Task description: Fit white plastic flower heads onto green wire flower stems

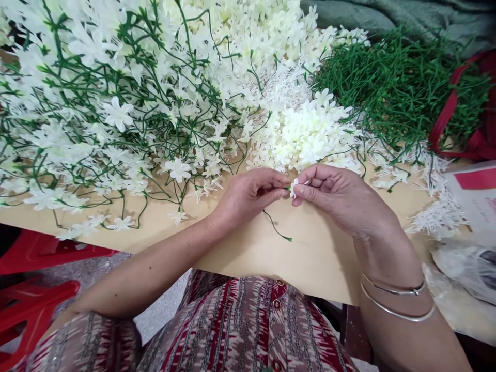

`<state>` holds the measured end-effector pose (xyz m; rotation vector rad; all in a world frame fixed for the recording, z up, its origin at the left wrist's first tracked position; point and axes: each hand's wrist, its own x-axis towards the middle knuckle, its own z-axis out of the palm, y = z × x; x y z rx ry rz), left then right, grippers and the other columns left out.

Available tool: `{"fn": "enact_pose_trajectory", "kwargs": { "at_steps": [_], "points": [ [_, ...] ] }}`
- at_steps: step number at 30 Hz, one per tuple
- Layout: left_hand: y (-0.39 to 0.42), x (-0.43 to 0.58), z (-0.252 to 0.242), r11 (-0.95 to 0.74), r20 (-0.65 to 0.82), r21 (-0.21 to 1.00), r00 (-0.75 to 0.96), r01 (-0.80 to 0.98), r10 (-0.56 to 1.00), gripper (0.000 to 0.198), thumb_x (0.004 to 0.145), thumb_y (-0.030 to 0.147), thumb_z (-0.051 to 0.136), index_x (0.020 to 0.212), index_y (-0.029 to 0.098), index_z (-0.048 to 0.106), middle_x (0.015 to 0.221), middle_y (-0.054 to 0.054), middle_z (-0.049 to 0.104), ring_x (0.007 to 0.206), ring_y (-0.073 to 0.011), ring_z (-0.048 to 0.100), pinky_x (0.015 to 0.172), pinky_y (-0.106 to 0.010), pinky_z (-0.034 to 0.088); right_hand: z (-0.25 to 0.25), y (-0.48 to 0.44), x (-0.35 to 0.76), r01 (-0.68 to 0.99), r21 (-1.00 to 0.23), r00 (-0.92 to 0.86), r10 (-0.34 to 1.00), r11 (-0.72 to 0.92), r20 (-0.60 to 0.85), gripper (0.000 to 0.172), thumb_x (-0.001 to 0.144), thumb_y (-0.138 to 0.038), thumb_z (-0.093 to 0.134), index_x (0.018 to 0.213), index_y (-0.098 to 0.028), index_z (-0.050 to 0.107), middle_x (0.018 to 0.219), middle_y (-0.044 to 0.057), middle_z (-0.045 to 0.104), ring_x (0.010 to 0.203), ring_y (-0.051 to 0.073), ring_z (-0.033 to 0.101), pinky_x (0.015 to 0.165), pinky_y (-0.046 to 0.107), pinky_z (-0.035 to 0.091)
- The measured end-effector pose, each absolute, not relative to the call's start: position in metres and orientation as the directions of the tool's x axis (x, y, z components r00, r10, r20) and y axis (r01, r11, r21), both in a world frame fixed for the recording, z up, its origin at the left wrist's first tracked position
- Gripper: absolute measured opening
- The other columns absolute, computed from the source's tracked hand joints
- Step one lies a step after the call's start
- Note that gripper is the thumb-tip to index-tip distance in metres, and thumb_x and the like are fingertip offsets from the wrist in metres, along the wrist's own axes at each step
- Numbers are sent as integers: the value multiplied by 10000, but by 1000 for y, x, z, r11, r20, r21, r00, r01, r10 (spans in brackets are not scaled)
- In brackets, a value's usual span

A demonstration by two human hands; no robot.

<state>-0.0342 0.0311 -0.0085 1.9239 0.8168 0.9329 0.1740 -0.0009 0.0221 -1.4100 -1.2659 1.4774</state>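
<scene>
Your left hand (248, 199) pinches a thin green plastic stem (276, 227), whose free end hangs down over the pale wooden worktop (310, 258). Your right hand (337, 199) pinches a small white artificial flower (293, 188) right at the top of this stem, so I judge this one is just being joined. A large heap of finished white flower sprays (116, 113) lies at the left. Much remains: the pile of loose white blossoms (306, 129) and the pile of bare green stems (391, 88).
</scene>
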Motion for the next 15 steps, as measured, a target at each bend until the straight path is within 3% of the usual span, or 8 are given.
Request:
{"fn": "enact_pose_trajectory", "kwargs": {
  "at_steps": [4, 9, 15],
  "points": [
    [30, -35, -9, -421, 266, 879, 502, 224, 823, 141, 951, 314, 753, 924, 177, 758, 788, -26, 743, 668, -110, 649, 618, -219, 515, 22, -2, 173, 120, -958, -129, 952, -262, -277, 264, 774, -454, 842, 785, -243, 685, 686, -11, 683, 677, 148, 658, 723, 327, 551],
    [32, -36, -9, -483, 318, 847, 518, 222, 794, 42, 940, 203, 745, 908, 177, 746, 812, -18, 749, 698, -108, 666, 660, -223, 526, 23, -3, 170, 150, -955, -127, 952, -257, -277, 246, 778, -434, 837, 788, -238, 688, 684, -13, 681, 679, 147, 661, 703, 311, 547],
    [29, -36, -8, -530, 334, 808, 541, 257, 772, 56, 970, 204, 703, 922, 186, 727, 839, -14, 747, 740, -121, 680, 711, -244, 548, 27, -2, 168, 196, -941, -155, 939, -276, -307, 290, 779, -489, 839, 797, -254, 672, 701, 9, 694, 684, 178, 662, 696, 344, 538]
  ]
}}
